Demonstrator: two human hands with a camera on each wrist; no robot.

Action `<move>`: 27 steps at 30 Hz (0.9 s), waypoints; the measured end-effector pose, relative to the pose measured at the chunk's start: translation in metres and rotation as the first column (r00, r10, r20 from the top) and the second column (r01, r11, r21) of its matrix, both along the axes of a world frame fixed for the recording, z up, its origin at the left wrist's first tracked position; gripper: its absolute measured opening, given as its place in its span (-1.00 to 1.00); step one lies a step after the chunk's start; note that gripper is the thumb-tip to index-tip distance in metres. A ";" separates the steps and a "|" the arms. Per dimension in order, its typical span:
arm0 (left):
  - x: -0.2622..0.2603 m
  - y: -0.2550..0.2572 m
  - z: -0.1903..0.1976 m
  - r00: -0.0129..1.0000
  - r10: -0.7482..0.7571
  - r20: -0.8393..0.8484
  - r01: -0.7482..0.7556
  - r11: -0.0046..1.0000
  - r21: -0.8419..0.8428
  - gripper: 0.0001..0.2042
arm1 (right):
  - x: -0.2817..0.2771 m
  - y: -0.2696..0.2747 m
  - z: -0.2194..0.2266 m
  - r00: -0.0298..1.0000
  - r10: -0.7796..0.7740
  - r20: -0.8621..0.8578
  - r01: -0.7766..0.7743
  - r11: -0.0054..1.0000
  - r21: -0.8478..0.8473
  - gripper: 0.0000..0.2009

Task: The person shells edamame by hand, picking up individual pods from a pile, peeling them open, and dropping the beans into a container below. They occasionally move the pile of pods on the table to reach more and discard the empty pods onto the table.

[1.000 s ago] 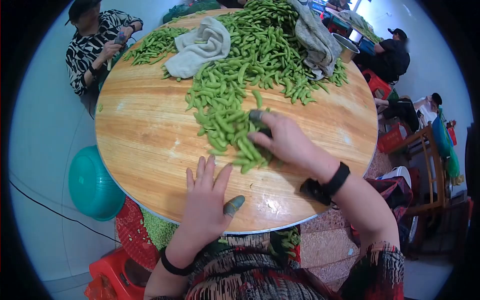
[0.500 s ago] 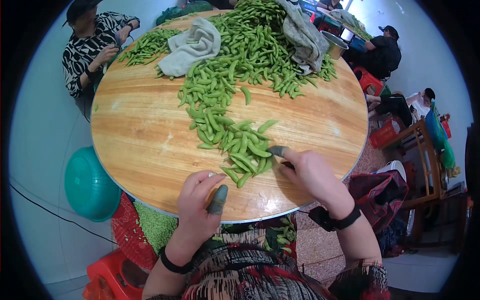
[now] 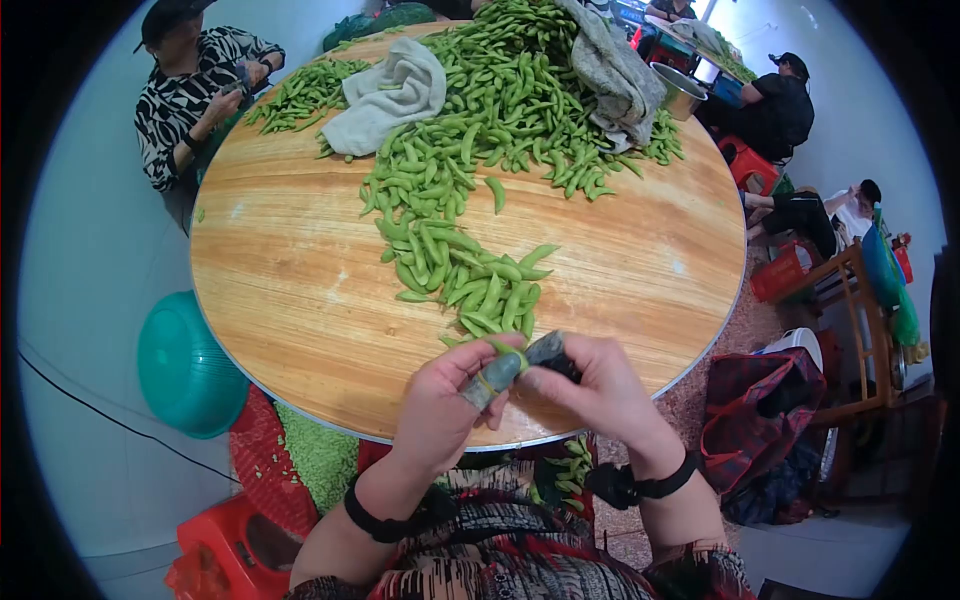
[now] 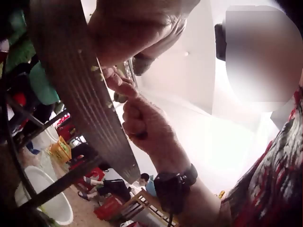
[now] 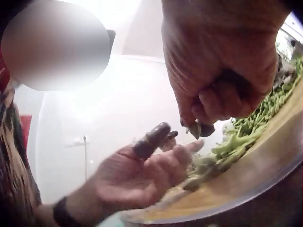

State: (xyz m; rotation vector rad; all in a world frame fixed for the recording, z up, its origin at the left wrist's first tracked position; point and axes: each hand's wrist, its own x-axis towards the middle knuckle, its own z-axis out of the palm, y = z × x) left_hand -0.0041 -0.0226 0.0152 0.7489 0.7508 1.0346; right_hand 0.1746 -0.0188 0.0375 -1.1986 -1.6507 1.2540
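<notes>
Just over the table's near edge, my two hands meet at a green soybean pod. My left hand has a grey finger cover on its thumb, which presses at the pod while the fingers curl beneath. From the other side my right hand, with a grey cover on the index finger, pinches the pod's end. In the right wrist view the pod pokes out under the right fingertips, with the left thumb close by. Beyond the hands, a trail of loose pods leads up to a large pile.
On the round wooden table lie a pale cloth and a grey cloth. A teal basin stands to the left, above shelled beans and a red stool. Another person sits at the far left.
My right hand has swept some pods nearer, then moved left to meet my left hand. Earlier my left hand lay spread on the table; now both hands hold one pod.
</notes>
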 end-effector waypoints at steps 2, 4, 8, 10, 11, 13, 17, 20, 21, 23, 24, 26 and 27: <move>-0.002 0.001 -0.004 0.998 -0.022 0.057 0.025 0.998 -0.050 -0.80 | -0.008 -0.007 -0.005 0.986 0.049 -0.158 -0.072 0.987 -0.142 -0.81; -0.004 -0.001 -0.008 0.991 0.053 0.121 -0.047 0.997 -0.054 -0.89 | -0.007 -0.009 -0.004 0.949 0.097 -0.299 -0.179 0.949 -0.260 -0.80; -0.007 -0.004 -0.010 0.984 0.135 0.113 -0.130 0.990 -0.054 -0.94 | -0.013 -0.014 -0.001 0.881 0.122 -0.458 -0.309 0.881 -0.360 -0.77; -0.007 -0.004 -0.013 0.985 0.163 0.053 -0.164 0.987 -0.003 -0.96 | -0.013 -0.014 -0.006 0.871 0.112 -0.478 -0.321 0.866 -0.382 -0.77; -0.006 -0.005 -0.015 0.985 0.165 0.052 -0.165 0.986 -0.005 -0.96 | -0.014 -0.014 -0.010 0.876 0.114 -0.468 -0.310 0.877 -0.368 -0.78; -0.002 -0.007 -0.018 0.971 0.234 -0.049 -0.227 0.965 0.129 -0.96 | -0.015 -0.015 -0.014 0.882 0.111 -0.459 -0.297 0.886 -0.355 -0.78; -0.007 -0.010 -0.016 0.938 0.236 -0.254 -0.125 0.913 0.388 -0.97 | -0.017 -0.022 -0.015 0.876 0.038 -0.481 -0.264 0.872 -0.413 -0.79; -0.017 -0.009 -0.011 1.000 0.005 0.007 -0.006 0.981 0.192 -0.92 | -0.020 -0.025 -0.011 0.812 -0.034 -0.583 -0.334 0.792 -0.511 -0.80; -0.019 -0.007 -0.010 0.983 -0.062 0.175 0.043 0.993 0.112 -0.92 | -0.022 -0.026 -0.009 0.766 -0.093 -0.637 -0.382 0.730 -0.566 -0.81; -0.020 -0.005 -0.011 0.932 -0.113 0.344 0.105 0.994 0.042 -0.92 | -0.026 -0.026 -0.009 0.756 -0.154 -0.636 -0.369 0.702 -0.609 -0.83; -0.020 -0.005 -0.013 0.915 -0.093 0.392 0.116 0.993 -0.036 -0.90 | -0.026 -0.023 -0.012 0.783 -0.132 -0.608 -0.303 0.773 -0.558 -0.84; -0.016 -0.007 -0.012 0.896 -0.069 0.438 0.131 0.985 -0.113 -0.88 | -0.030 -0.022 -0.011 0.811 -0.114 -0.574 -0.236 0.835 -0.498 -0.85; -0.006 -0.010 -0.010 0.986 0.036 0.161 -0.043 0.998 0.039 -0.87 | -0.034 -0.022 -0.007 0.964 -0.051 -0.262 -0.014 0.970 -0.241 -0.86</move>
